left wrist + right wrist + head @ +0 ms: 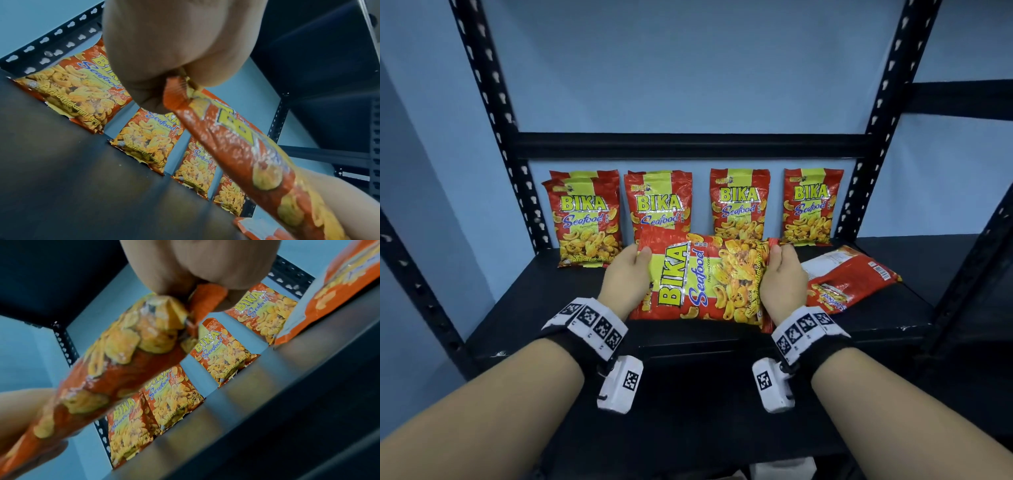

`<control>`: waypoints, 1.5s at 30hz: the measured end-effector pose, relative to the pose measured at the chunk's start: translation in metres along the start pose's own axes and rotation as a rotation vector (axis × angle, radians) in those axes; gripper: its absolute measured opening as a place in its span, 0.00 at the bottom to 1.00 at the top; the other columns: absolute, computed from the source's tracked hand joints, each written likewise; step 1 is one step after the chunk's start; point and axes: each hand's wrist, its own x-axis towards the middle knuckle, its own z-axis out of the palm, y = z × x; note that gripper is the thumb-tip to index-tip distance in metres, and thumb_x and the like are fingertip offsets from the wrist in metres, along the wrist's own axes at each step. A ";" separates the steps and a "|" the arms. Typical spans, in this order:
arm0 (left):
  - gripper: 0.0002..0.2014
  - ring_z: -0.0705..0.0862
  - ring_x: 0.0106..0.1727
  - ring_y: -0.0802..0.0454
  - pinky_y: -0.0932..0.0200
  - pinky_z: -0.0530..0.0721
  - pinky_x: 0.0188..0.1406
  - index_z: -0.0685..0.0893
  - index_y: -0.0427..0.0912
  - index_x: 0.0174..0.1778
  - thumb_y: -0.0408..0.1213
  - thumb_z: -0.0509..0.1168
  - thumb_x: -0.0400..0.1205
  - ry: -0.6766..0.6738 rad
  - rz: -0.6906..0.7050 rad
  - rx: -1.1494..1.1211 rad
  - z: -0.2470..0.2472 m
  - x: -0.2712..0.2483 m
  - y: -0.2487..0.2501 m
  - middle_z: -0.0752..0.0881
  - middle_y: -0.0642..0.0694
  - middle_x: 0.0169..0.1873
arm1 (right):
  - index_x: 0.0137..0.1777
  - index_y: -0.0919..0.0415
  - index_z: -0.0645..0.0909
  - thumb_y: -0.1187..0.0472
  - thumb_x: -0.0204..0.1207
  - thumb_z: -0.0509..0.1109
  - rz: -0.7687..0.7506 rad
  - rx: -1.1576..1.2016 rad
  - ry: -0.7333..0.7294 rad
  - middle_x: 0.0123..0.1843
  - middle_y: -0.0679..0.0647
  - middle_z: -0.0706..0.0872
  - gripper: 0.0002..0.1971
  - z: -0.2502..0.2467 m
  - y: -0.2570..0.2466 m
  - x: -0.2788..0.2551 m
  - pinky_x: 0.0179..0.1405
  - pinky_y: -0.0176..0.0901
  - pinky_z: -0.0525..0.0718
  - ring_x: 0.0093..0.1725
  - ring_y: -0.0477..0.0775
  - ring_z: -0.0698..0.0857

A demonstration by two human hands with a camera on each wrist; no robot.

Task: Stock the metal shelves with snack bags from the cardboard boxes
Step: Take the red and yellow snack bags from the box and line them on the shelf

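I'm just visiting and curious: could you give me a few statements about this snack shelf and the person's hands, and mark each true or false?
1. Both hands hold one snack bag between them. True: the left hand grips one end of the held bag and the right hand grips the other.
2. The held bag is upright, its lettering level. False: it is turned sideways, so its lettering runs up the picture.
3. Bags stand in a row along the back of the shelf. True: the standing bags face forward in a row.
4. Every other bag on the shelf stands upright. False: one lying bag lies flat at the right.
5. The wall behind the shelf is red. False: the wall is blue.
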 end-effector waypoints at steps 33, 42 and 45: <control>0.32 0.53 0.91 0.46 0.36 0.49 0.88 0.57 0.51 0.91 0.60 0.49 0.91 -0.589 0.430 0.758 0.098 -0.010 0.008 0.58 0.46 0.90 | 0.52 0.51 0.81 0.56 0.84 0.72 0.144 -0.188 -0.492 0.38 0.45 0.87 0.03 -0.005 0.034 -0.026 0.34 0.29 0.74 0.38 0.40 0.83; 0.40 0.53 0.90 0.52 0.46 0.49 0.90 0.54 0.47 0.91 0.69 0.41 0.88 -0.510 0.440 0.772 0.097 -0.008 -0.019 0.58 0.49 0.90 | 0.49 0.55 0.87 0.57 0.84 0.73 0.190 -0.182 -0.444 0.36 0.48 0.88 0.04 -0.005 0.039 -0.031 0.30 0.31 0.74 0.37 0.42 0.85; 0.43 0.50 0.91 0.52 0.47 0.46 0.90 0.51 0.44 0.92 0.71 0.39 0.87 -0.530 0.412 0.751 0.086 -0.003 -0.028 0.54 0.48 0.91 | 0.50 0.55 0.88 0.57 0.83 0.73 0.196 -0.179 -0.442 0.39 0.53 0.90 0.04 -0.007 0.039 -0.031 0.34 0.36 0.79 0.41 0.49 0.88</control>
